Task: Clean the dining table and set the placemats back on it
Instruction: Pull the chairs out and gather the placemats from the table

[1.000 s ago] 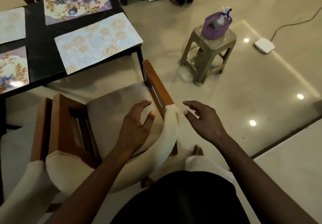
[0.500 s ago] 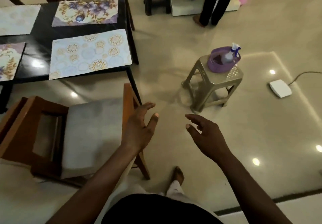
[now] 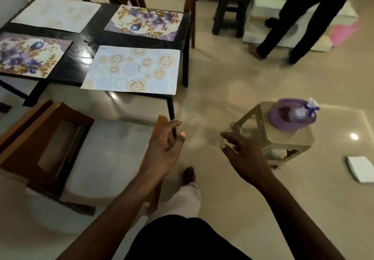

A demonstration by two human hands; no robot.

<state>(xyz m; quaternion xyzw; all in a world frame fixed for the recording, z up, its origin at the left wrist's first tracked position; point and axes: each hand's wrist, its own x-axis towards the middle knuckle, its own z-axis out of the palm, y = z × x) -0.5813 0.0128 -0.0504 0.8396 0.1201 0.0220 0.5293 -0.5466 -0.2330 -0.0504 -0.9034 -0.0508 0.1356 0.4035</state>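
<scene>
both hands empty: left hand (image 3: 166, 148) has relaxed, spread fingers in front of the chair (image 3: 60, 138) corner, and right hand (image 3: 244, 158) has loose fingers stretched toward the stool (image 3: 283, 138). nothing gripped.

task items: dining table (image 3: 93, 37) far left, with four placemats on it. spray bottle (image 3: 303, 112) sits in the purple tub (image 3: 291, 118) on the stool, right.

risks:
- near-right placemat (image 3: 131, 69) overhangs the table's near edge. a brush from an arm or the chair likely slides it off.
- the tub sits toward the stool's far-right corner and the bottle leans in it. a fast grab could tip the tub or knock the bottle to the floor.
- chair corner and table leg are just beside the left hand, so there's a snag risk when stepping forward.
- white box (image 3: 362, 168) on the floor right is a trip hazard.
- mats still cover the top, so spraying now wets them, not the table.

vs 0.5 s ago: view shifts forward and up, stool is nearer the right hand, chair slides further left, and the far-left mat is fully in view. hands keep the same open pose.
</scene>
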